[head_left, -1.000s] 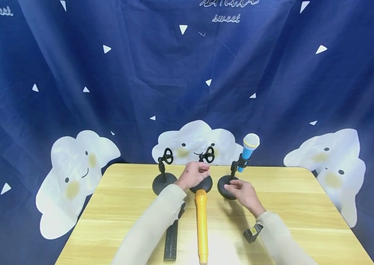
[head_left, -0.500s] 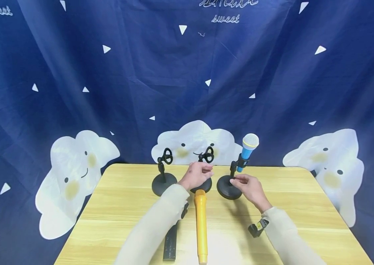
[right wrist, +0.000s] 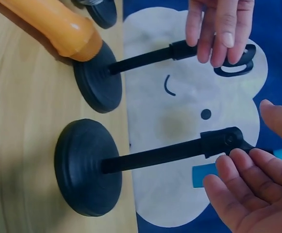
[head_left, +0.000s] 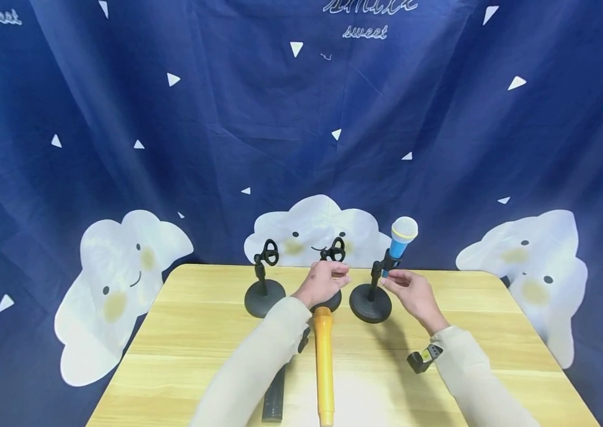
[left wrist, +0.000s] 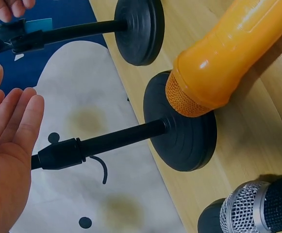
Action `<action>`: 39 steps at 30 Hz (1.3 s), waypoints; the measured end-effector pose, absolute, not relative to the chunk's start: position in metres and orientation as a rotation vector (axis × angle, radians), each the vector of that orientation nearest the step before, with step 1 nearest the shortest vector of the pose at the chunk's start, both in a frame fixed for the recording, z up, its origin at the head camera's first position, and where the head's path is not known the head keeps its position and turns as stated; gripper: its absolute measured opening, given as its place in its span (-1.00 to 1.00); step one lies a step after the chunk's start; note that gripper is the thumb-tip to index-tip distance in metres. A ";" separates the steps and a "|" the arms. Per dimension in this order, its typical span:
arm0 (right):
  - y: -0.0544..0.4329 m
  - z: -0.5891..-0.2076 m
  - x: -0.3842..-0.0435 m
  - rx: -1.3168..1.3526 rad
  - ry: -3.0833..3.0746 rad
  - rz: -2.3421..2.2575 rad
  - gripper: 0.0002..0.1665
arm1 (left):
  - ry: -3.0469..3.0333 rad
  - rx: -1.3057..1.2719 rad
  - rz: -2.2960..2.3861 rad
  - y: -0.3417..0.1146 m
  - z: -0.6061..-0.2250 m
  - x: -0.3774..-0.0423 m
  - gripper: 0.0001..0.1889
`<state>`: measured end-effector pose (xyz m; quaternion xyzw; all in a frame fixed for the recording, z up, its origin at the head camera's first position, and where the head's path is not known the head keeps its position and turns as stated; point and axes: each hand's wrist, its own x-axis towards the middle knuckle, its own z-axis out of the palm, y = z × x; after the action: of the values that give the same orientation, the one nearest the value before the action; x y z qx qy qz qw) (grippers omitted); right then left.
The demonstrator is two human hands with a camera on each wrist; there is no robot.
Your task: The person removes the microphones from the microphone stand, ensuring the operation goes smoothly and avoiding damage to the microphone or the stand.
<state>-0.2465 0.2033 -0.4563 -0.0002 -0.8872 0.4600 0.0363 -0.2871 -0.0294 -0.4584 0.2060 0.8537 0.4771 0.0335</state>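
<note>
A blue microphone (head_left: 399, 248) with a white head sits tilted in the clip of the right-hand black stand (head_left: 369, 305). My right hand (head_left: 414, 294) is beside its lower end; in the right wrist view the fingers (right wrist: 242, 182) overlap the clip area, thumb apart, and contact is unclear. My left hand (head_left: 321, 284) hovers by the middle stand (left wrist: 187, 141), fingers loosely extended and holding nothing. That stand's clip (head_left: 337, 250) bears no microphone. A yellow-orange microphone (head_left: 325, 367) lies on the table, its head toward the middle stand's base.
The left stand (head_left: 265, 298) also has a bare clip. A black microphone with a silver mesh head (left wrist: 245, 206) lies left of the orange one, partly under my left sleeve in the head view. Behind the wooden table (head_left: 189, 332) hangs a blue curtain (head_left: 301, 130) with cloud shapes.
My right hand has risen from near the right stand's base to the blue microphone's lower end. My left hand has shifted slightly rightward. The stands and microphones look unmoved.
</note>
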 end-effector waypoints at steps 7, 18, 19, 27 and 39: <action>0.209 -0.449 -0.249 -0.024 -2.672 1.428 -0.44 | 2.624 0.630 1.484 -0.020 -0.457 -0.286 -0.68; 0.214 -0.443 -0.251 -0.048 -2.620 1.422 -0.41 | 2.633 0.606 1.521 -0.014 -0.458 -0.290 -0.66; 0.214 -0.442 -0.251 -0.055 -2.611 1.431 -0.40 | 2.630 0.597 1.528 -0.013 -0.459 -0.289 -0.66; 0.218 -0.444 -0.255 -0.115 -2.527 1.454 -0.44 | 2.586 0.566 1.582 -0.010 -0.459 -0.287 -0.66; 0.221 -0.438 -0.257 -0.180 -2.491 1.442 -0.47 | 2.568 0.587 1.636 -0.001 -0.456 -0.285 -0.65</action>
<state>-0.2575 0.2208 -0.4382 -0.0620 -0.8566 0.4958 0.1283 -0.2855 -0.0012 -0.4557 0.1892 0.8281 0.5273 0.0203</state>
